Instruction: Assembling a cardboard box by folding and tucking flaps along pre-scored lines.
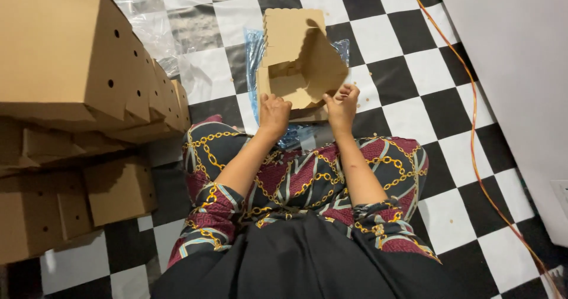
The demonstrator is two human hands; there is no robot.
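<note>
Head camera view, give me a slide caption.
Left hand and right hand fold a cardboard box beside stacked boxes.

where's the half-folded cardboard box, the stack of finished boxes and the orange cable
half-folded cardboard box (302,59), head view, on its angled inner flap
stack of finished boxes (65,50), head view, on the side of the top box
orange cable (473,127), head view, on its run across the checkered floor near the wall

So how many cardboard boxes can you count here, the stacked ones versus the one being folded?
Half-folded cardboard box, held by the left hand and right hand: 1
Stacked cardboard boxes on the left: at least 4, edges overlap so the exact number is unclear
Total: at least 5
</note>
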